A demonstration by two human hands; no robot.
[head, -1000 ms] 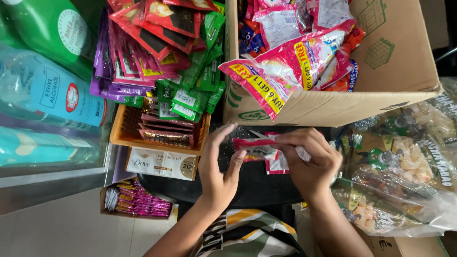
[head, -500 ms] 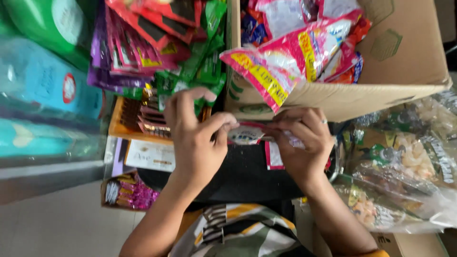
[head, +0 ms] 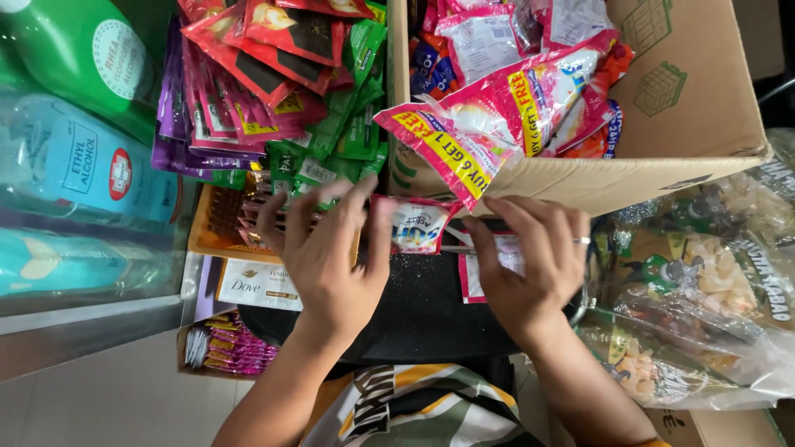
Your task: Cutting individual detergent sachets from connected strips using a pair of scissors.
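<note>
Sachets, basically: a small pink-and-white sachet (head: 416, 225) is pinched at its left edge between the thumb and fingers of the left hand (head: 331, 257), held just below the front wall of the cardboard box (head: 696, 91). The right hand (head: 530, 265) has its fingers curled down on a few more small packets (head: 484, 269) lying on the dark surface (head: 414, 314); whether it's actually gripping one I can't tell, the knuckles hide it.

Progress-wise, my read is that it's somewhere mid-sort. The box is stuffed with pink and yellow snack bags (head: 489, 124), and strips of red, purple and green sachets (head: 273, 91) hang in a thick bunch to the left, so plenty is already put away. Only a small handful looks left by the hands.

Cramped shop corner, really. Big bottles, a green bottle (head: 74, 58) and a blue bottle (head: 83, 165), sit far left, clear bags of snacks (head: 704, 281) pile up on the right, and an orange tray (head: 211, 228) sits under the hanging strips.
</note>
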